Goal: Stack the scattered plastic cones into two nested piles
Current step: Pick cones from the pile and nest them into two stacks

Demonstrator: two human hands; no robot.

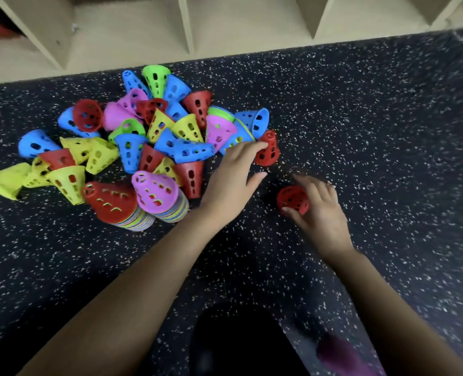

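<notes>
Left hand (231, 177) is reaching out with the fingers straight and spread, thumb apart. The fingertips are just touching a small red perforated plastic cone (268, 150) that's standing upright, well to the right of the pink-topped nested pile of plastic cones (158, 195) and a bit beyond it. It isn't gripping yet, so I'm guessing a clumsy poke could be tipping that cone over or skidding it away. Right hand (318, 213) is curling its fingers round a second red perforated cone (292, 198), further right of that pile again, and I can't tell if it's lifted or resting on the black speckled rubber floor (360, 118). The left forearm is passing just right of the pink-topped pile, so a careless swing back could be knocking it into the red-topped nested pile (111, 203) sitting just beside it on the left. Behind and left of the pile, the loose heap of blue, yellow, green, pink and red cones (154, 126) is lying all tangled, so pulling one may be dragging others along. I can't count the layers in either pile, the right hand is blurring and hiding most of its cone, and the beige shelf unit (116, 31) beyond the heap is getting cut off.
</notes>
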